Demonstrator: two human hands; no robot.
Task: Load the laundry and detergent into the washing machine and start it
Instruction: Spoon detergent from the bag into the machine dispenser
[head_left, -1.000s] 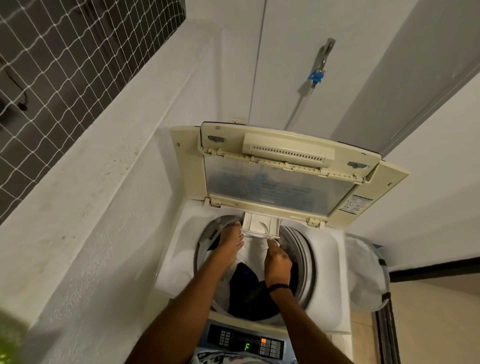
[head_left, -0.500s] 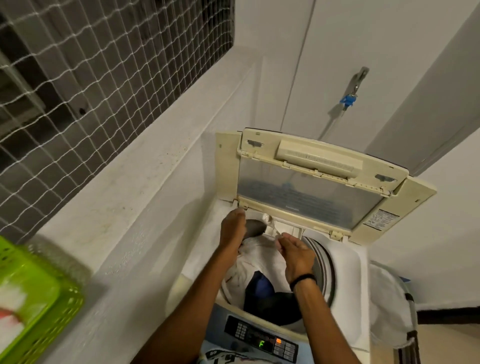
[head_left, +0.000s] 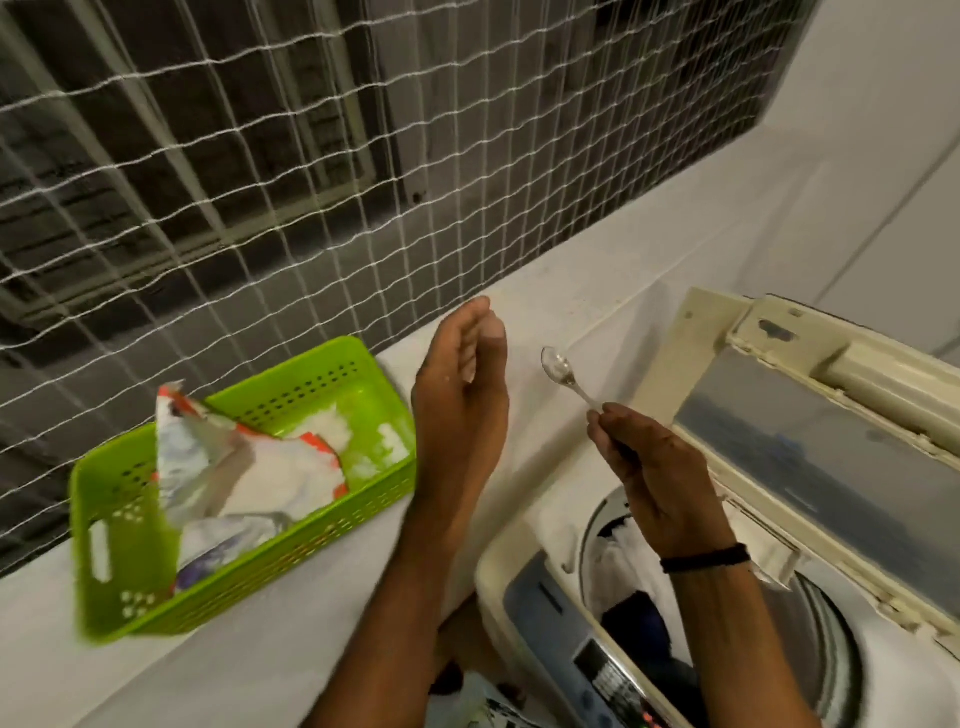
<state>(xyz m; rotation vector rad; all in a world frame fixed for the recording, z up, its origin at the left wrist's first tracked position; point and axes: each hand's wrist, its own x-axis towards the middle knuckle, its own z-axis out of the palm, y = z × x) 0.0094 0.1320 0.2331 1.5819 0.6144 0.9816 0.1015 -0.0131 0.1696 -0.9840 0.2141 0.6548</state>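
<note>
1. Your right hand pinches the handle of a small metal spoon, bowl raised and pointing away, just left of the cream top-loading washing machine. The grip suits scooping powder.
2. Your left hand, fingers straight, together and holding nothing, hovers edge-on farther left of the machine, probably ready to steady the packet.
3. The torn white-and-orange detergent packet lies in a green perforated plastic basket on the white ledge left of the machine, within reach.
4. White and dark laundry fills the machine's drum. The raised lid keeps the opening free.
5. Detergent dosing appears to be under way.
</note>
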